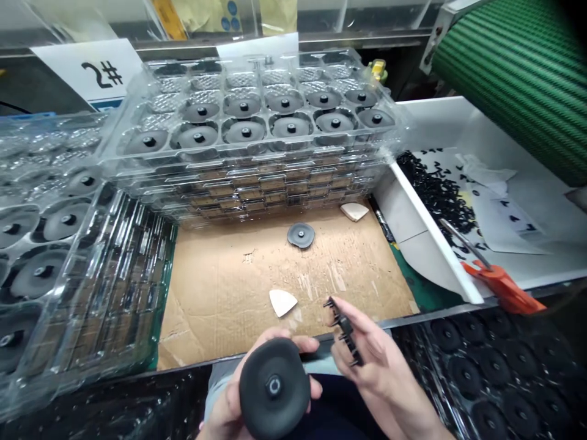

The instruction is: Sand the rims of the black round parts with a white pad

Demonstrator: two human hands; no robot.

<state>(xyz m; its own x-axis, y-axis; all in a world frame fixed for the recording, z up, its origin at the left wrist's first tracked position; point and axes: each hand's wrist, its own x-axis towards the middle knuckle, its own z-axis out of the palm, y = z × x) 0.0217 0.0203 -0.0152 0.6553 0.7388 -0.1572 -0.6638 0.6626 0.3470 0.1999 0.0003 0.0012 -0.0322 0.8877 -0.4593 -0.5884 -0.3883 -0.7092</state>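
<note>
Your left hand (224, 406) grips a black rounded disc (274, 388) with a central hole, fingers wrapped behind its edge, held over your lap. Your right hand (380, 373) pinches a small black toothed plastic piece (345, 330) narrowly between thumb and fingers, just beside the disc. Ahead, a tan cardboard sheet (220, 318) carries a grey round disc (301, 235) and a white triangular pad (282, 302). Stacked clear plastic trays (257, 150) hold grey discs beyond; orange-handled scissors (502, 286) lie across a white bin's rim (426, 250).
</note>
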